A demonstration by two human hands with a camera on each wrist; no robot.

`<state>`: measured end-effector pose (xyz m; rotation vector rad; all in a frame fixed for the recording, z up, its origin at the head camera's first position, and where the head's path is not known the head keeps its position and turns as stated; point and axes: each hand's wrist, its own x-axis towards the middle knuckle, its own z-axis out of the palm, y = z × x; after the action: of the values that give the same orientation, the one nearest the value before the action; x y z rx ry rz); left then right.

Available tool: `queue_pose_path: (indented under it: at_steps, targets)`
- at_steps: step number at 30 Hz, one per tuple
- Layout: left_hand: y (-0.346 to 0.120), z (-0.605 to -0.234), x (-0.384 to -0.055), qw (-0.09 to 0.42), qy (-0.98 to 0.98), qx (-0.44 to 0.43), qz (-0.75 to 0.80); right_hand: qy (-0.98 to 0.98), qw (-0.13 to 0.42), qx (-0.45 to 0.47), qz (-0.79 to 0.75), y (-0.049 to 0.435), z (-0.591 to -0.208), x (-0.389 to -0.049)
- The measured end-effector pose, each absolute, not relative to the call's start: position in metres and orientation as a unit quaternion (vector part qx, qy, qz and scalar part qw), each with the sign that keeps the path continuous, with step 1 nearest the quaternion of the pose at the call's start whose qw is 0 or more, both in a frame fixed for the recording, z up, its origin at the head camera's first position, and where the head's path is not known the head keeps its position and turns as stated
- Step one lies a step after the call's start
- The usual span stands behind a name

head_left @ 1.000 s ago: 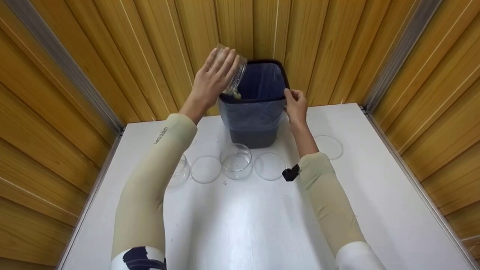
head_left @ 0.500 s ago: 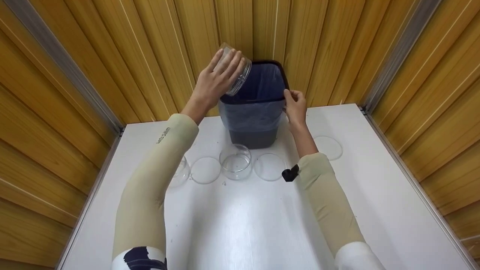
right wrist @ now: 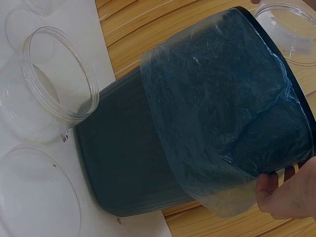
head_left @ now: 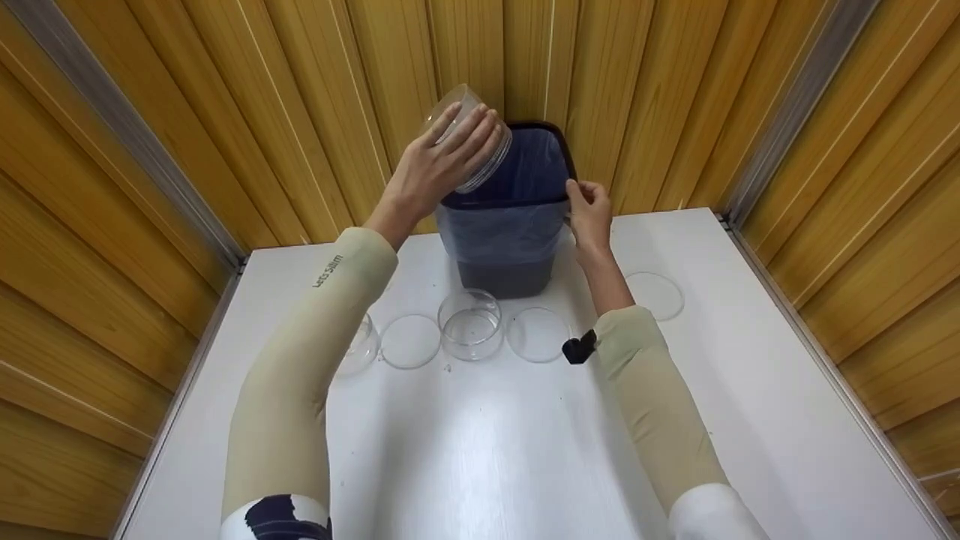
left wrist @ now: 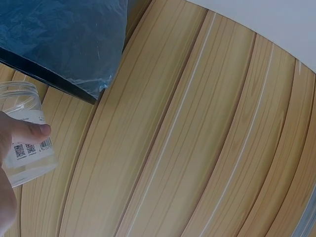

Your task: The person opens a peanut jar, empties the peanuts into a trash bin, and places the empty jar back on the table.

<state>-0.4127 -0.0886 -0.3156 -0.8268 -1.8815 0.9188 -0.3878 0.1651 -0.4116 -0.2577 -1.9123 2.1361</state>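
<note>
My left hand [head_left: 442, 161] grips a clear plastic jar [left wrist: 32, 148] and holds it tipped, mouth down, over the left side of the bin's opening. A label with printed codes shows on the jar in the left wrist view, the thumb lying across it. The dark bin [head_left: 506, 274] stands at the back of the table, lined with a translucent blue bag [right wrist: 212, 103] folded over its rim. At the bin's right front corner, my right hand [head_left: 591, 214] pinches the rim and bag edge between thumb and fingers. The bin's inside bottom is hidden.
In front of the bin stands an open clear jar [head_left: 471, 326], with a round clear lid [head_left: 411, 341] on its left and another lid [head_left: 538, 334] on its right. A second jar [head_left: 360, 349] is partly behind my left forearm. Wood-patterned walls [head_left: 315, 112] enclose the table [head_left: 480, 450].
The jar in my left hand has shifted slightly right and tipped further. Pale bits at its mouth a second ago no longer show. My right hand stays on the rim.
</note>
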Motion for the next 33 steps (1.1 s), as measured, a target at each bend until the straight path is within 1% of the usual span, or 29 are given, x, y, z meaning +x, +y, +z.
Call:
queue_pose_path:
  at_steps: [5,12,14,19,21,28,33]
  targets:
    - [-0.092,-0.318,-0.412,0.408,-0.793,-0.311,0.329,-0.658,0.134,-0.094,0.735,0.165,-0.412,-0.388]
    - [-0.093,-0.322,-0.412,0.411,-0.836,-0.271,0.241,-0.651,0.129,-0.102,0.741,0.166,-0.411,-0.391]
    - [-0.092,-0.322,-0.41,0.395,-0.86,-0.246,0.209,-0.648,0.127,-0.103,0.744,0.165,-0.411,-0.391]
    - [-0.092,-0.32,-0.407,0.319,-0.918,-0.195,0.131,-0.649,0.123,-0.109,0.743,0.164,-0.411,-0.391]
    - [-0.093,-0.319,-0.406,0.299,-0.933,-0.178,0.095,-0.652,0.123,-0.111,0.74,0.165,-0.411,-0.391]
    - [-0.098,-0.32,-0.407,0.291,-0.945,-0.137,-0.063,-0.66,0.134,-0.105,0.732,0.165,-0.41,-0.391]
    - [-0.107,-0.319,-0.406,0.265,-0.951,-0.081,-0.141,-0.656,0.131,-0.105,0.736,0.161,-0.41,-0.392]
